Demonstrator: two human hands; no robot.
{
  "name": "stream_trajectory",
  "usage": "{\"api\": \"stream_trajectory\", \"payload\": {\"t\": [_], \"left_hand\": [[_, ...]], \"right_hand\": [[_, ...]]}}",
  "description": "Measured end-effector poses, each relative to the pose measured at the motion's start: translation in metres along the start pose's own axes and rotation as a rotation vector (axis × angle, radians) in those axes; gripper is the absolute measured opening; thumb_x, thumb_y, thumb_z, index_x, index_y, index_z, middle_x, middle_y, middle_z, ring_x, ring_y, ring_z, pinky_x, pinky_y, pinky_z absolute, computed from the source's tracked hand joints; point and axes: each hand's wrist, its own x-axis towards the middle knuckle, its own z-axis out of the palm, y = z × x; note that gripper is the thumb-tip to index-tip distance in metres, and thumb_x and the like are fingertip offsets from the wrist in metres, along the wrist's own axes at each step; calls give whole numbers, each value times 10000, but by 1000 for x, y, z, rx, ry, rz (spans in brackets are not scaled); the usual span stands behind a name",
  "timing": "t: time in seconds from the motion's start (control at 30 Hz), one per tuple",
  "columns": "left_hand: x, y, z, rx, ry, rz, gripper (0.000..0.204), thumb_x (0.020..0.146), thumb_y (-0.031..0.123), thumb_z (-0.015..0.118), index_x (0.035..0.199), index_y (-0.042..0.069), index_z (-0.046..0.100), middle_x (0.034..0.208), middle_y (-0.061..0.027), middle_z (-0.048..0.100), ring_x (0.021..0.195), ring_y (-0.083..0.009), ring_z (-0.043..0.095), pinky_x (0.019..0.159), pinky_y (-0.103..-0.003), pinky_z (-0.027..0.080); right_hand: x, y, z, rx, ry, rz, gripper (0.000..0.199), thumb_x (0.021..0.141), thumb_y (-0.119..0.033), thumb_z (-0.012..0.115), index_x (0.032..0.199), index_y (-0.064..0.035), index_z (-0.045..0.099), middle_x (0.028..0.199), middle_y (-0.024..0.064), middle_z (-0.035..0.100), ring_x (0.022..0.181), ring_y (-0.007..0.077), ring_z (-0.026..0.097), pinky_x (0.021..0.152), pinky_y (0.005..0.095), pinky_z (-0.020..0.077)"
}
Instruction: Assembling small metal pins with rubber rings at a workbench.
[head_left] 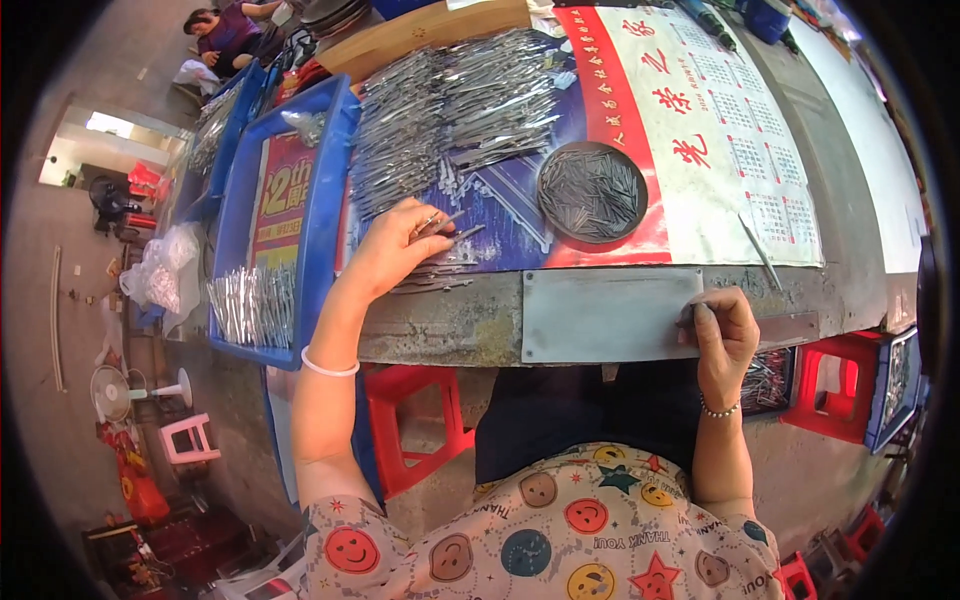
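Observation:
My left hand (400,245) is closed on a few slim metal pieces, their tips sticking out past the fingers. Under and beside it more thin pieces (450,268) lie near the table's front edge. Just beyond, long rows of shiny slim metal pieces (400,130) are heaped over a printed sheet. My right hand (730,335) is curled at the right end of a flat grey metal plate (610,315), pinching a small dark lump (686,318) whose kind I cannot make out. A round dark dish (641,195) full of short grey metal pins stands beyond the plate.
A blue tray (225,200) with metal pieces stands on the left. A calendar sheet (710,130) covers the table's right part, with a thin metal rod (760,252) lying on it. Red stools (415,425) stand below. Another person (228,35) sits at the far left.

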Motion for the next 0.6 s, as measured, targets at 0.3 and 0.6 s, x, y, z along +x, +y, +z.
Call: {"api": "stream_trajectory", "payload": {"t": [0.3,0.6], "left_hand": [[16,-7,-3,-7,-197,-139,170,813,130,692,851,12,575,722,-1,540,666,-83,465,604,-260,400],[-2,-1,-30,-543,88,-134,98,894,130,622,921,65,552,715,34,540,535,7,380,460,-160,293]], "right_hand": [[0,0,-1,-8,6,0,33,913,-21,549,894,3,535,804,58,593,629,80,543,564,202,453],[0,-4,4,-17,-15,21,45,913,-37,557,886,-4,541,769,35,606,636,65,542,573,194,442]]}}
